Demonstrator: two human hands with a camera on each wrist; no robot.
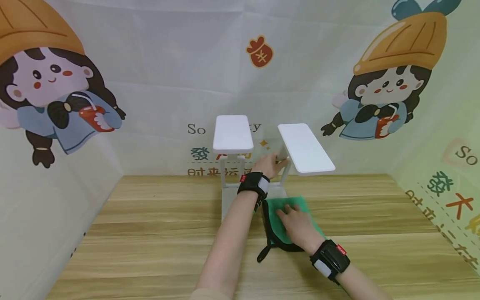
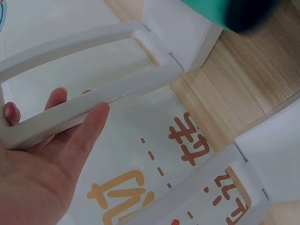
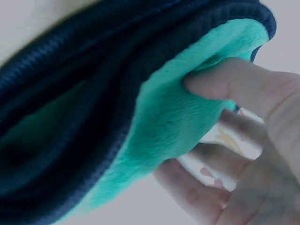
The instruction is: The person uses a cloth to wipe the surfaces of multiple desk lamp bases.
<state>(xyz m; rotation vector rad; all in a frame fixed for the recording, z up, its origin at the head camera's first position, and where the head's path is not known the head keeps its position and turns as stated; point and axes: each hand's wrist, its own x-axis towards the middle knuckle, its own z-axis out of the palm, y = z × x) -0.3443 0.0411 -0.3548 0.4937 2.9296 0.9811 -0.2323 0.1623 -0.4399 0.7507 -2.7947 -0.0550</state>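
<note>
Two white stands with flat rounded tops are side by side on the table. My left hand (image 1: 268, 166) reaches forward and grips the upright frame of the right stand (image 1: 306, 148). In the left wrist view, its fingers wrap behind one bar of the frame (image 2: 136, 85), and the thumb lies along the front. The left stand (image 1: 233, 134) is just left of that hand, its base partly behind my left forearm. Nearer to me, my right hand (image 1: 300, 227) holds a green cloth (image 1: 277, 227) with black edging, pinching it between thumb and fingers in the right wrist view.
The wood-grain table (image 1: 161, 233) spreads out on both sides of the stands. A pale printed sheet (image 1: 168, 62) with cartoon figures and lettering hangs close behind them and continues along the sides. A black loop (image 1: 263, 253) sticks out from the cloth's near corner.
</note>
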